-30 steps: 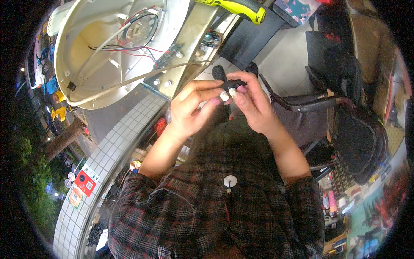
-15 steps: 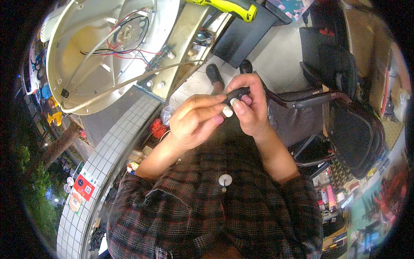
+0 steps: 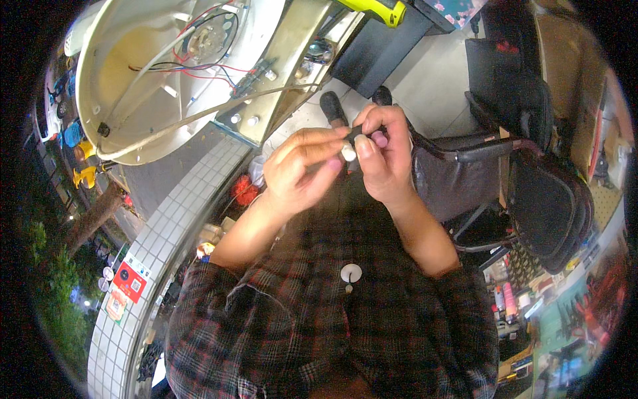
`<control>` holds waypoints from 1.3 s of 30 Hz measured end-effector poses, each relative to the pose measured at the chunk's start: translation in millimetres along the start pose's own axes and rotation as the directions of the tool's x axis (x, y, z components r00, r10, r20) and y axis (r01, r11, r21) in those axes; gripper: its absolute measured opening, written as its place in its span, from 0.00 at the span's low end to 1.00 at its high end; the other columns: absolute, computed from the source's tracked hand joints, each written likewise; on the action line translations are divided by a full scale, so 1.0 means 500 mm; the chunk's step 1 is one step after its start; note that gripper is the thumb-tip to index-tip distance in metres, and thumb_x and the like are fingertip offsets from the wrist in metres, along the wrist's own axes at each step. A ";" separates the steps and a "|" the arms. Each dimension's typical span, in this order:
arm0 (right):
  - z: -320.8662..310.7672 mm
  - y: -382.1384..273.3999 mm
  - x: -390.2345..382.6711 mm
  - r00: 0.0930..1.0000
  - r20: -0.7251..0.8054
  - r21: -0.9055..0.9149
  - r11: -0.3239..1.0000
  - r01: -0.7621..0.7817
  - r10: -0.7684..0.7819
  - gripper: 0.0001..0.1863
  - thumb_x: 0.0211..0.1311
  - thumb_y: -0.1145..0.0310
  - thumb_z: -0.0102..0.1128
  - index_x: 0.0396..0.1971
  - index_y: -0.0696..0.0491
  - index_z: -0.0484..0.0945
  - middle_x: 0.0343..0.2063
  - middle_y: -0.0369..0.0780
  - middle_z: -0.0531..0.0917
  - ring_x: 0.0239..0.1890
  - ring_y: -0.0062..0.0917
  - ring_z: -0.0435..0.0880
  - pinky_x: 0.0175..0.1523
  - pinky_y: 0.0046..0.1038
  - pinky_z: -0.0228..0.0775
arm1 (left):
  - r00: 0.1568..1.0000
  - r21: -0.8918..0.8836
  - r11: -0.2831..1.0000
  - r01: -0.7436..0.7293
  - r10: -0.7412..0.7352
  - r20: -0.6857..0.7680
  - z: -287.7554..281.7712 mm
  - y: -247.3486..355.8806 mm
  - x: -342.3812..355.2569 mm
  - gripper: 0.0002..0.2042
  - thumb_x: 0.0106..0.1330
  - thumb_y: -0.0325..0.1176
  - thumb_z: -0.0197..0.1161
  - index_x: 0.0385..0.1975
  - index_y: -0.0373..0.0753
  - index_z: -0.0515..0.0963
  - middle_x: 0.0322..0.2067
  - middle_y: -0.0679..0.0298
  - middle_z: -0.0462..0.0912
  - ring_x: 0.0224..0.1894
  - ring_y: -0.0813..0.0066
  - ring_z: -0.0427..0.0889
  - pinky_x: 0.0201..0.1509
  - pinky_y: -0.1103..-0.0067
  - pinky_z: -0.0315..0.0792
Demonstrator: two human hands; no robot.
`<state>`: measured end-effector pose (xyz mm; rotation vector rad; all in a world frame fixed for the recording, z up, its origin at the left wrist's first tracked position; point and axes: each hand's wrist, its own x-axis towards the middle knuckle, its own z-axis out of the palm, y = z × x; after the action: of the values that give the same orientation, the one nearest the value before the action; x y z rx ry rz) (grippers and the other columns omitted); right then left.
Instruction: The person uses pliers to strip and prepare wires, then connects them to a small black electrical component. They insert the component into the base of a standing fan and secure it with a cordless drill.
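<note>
Both hands meet in front of my chest around a small black part (image 3: 357,132). My right hand (image 3: 387,159) pinches that part between thumb and fingers. With its fingertips, my left hand (image 3: 296,169) grips the near end, where a small white knob-like piece (image 3: 348,153) sticks out. Whether the white piece is fixed to the black part is hidden by the fingers. Similar white knobs (image 3: 252,121) stand on a metal panel (image 3: 292,40) at the upper left, beside a large off-white plastic housing (image 3: 143,73) with loose red, black and blue wires (image 3: 199,66) inside.
A brown hose (image 3: 193,123) runs across the housing's near side. At the top lies a yellow-green tool handle (image 3: 385,10). A white-tiled ledge (image 3: 179,206) curves along my left, near a red bundle (image 3: 244,191). Dark padded chairs (image 3: 452,173) stand on the right.
The black part has turned between my right fingers, and the right thumb now covers more of it. My hands stay close together. The view has shifted slightly.
</note>
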<state>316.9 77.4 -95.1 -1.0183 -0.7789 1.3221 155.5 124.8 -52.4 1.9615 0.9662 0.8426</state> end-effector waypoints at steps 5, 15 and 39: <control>0.007 -0.016 0.008 0.981 -0.009 0.065 0.979 -0.192 0.192 0.22 0.69 0.71 0.62 0.58 0.54 0.65 0.47 0.35 0.69 0.44 0.15 0.69 0.48 0.19 0.66 | 0.994 0.011 0.994 0.108 -0.108 0.009 -0.014 -0.006 0.004 0.10 0.63 0.19 0.68 0.41 0.33 0.76 0.44 0.47 0.88 0.46 0.58 0.89 0.52 0.70 0.81; 0.041 0.006 0.009 0.964 -0.086 0.201 0.952 -0.232 0.253 0.28 0.62 0.70 0.72 0.54 0.49 0.62 0.41 0.32 0.66 0.38 0.10 0.64 0.37 0.14 0.61 | 0.973 -0.158 0.963 0.219 -0.228 -0.038 -0.006 -0.011 -0.017 0.12 0.65 0.18 0.67 0.41 0.33 0.71 0.48 0.42 0.85 0.51 0.57 0.86 0.56 0.66 0.81; -0.001 -0.030 0.038 0.971 0.054 -0.288 0.935 -0.208 0.233 0.19 0.81 0.58 0.47 0.57 0.57 0.74 0.39 0.44 0.82 0.37 0.25 0.81 0.44 0.28 0.73 | 0.942 -0.348 0.886 0.307 -0.336 -0.023 -0.018 -0.058 -0.027 0.14 0.64 0.14 0.66 0.42 0.34 0.69 0.50 0.46 0.83 0.52 0.63 0.84 0.53 0.70 0.84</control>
<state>325.6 96.6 -83.6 -1.3112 -0.9597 1.4832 132.0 128.6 -75.4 1.4320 1.0784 0.8388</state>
